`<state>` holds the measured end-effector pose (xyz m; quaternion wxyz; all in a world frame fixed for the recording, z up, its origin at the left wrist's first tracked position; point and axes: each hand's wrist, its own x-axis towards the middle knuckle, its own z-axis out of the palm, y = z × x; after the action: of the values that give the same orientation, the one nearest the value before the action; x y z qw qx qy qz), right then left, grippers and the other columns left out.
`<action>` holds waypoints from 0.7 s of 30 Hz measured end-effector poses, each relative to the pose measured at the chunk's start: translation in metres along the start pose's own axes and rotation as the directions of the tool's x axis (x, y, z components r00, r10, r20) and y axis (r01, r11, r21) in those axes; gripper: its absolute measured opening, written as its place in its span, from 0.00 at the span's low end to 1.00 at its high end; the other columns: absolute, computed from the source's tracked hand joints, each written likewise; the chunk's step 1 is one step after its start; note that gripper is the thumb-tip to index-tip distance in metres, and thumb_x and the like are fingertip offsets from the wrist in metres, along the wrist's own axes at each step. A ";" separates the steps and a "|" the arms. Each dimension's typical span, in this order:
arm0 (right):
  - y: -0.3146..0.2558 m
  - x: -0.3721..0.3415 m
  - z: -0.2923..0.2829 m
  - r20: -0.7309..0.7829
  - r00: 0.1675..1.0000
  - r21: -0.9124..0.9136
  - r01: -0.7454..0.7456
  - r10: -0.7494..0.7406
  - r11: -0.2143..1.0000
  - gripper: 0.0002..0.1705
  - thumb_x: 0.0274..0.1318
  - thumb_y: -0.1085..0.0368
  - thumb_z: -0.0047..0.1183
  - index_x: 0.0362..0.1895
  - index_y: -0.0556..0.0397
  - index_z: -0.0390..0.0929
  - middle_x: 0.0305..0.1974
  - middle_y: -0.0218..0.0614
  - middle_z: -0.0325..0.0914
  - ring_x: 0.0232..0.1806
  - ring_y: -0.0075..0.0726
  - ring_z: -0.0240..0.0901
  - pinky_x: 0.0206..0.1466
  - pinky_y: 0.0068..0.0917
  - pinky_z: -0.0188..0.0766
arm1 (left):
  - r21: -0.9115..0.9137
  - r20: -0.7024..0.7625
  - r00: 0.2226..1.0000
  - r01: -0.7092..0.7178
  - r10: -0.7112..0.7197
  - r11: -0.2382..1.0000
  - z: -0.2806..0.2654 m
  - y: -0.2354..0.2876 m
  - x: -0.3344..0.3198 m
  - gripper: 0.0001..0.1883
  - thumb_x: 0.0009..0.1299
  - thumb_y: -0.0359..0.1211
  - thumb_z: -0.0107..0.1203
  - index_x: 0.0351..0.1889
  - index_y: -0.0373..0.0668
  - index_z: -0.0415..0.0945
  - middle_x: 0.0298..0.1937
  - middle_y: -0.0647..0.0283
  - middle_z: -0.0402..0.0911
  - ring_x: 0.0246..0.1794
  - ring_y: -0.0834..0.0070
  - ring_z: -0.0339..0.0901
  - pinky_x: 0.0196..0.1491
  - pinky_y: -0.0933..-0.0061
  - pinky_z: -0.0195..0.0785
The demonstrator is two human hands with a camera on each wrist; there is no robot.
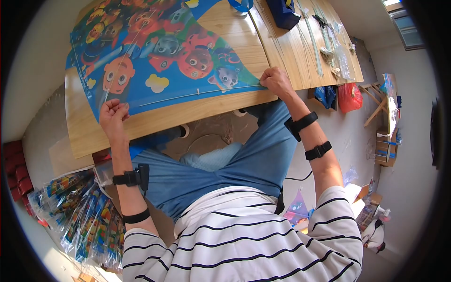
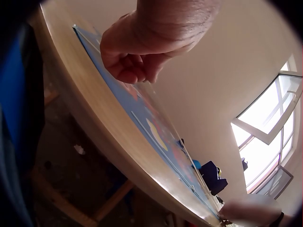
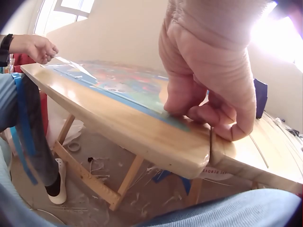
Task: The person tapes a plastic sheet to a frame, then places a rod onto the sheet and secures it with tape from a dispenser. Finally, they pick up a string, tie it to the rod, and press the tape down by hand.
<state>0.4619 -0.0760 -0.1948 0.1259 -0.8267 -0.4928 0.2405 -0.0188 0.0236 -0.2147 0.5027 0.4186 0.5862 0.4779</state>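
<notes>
A blue cartoon-printed kite sheet (image 1: pixel 181 56) lies on the wooden table, with a thin pale rod (image 1: pixel 176 95) along its near edge. My left hand (image 1: pixel 114 116) is at the near left corner, thumb and fingers pinching a pale translucent strip (image 3: pixel 78 68) that slants from the fingertips to the sheet in the right wrist view. At the rod's right end, my right hand (image 1: pixel 278 82) pinches the sheet's narrow tip low over the tabletop. Its curled fingers (image 3: pixel 222 116) partly hide the tip.
A dark blue tape dispenser (image 1: pixel 284 14) stands at the table's far side. Thin rods (image 1: pixel 312 42) and a clear bag (image 1: pixel 345 61) lie right of it. A red bag (image 1: pixel 350 97) sits beyond the table's right edge. Packaged printed goods (image 1: pixel 87 216) are at lower left.
</notes>
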 end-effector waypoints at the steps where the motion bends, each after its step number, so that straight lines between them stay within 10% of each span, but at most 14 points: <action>1: -0.001 -0.001 -0.001 0.002 1.000 0.002 -0.003 0.003 1.000 0.09 0.42 0.64 0.57 0.28 0.49 0.87 0.33 0.41 0.85 0.42 0.47 0.81 0.46 0.39 0.75 | 0.001 -0.001 1.000 0.002 -0.002 1.000 0.000 0.000 0.000 0.16 0.62 0.22 0.66 0.45 0.40 0.74 0.35 0.66 0.81 0.30 0.81 0.78 0.32 0.82 0.72; 21: 0.003 -0.003 0.011 -0.100 0.992 -0.074 0.066 -0.074 0.995 0.09 0.44 0.65 0.55 0.28 0.49 0.87 0.39 0.45 0.83 0.46 0.54 0.78 0.49 0.44 0.75 | -0.008 -0.016 1.000 0.015 -0.015 1.000 0.003 -0.004 0.001 0.14 0.61 0.19 0.64 0.44 0.37 0.74 0.33 0.65 0.81 0.29 0.81 0.76 0.30 0.82 0.70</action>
<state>0.4571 -0.0805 -0.2041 0.1302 -0.8241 -0.5226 0.1754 -0.0163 0.0240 -0.2184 0.5034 0.4083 0.5914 0.4798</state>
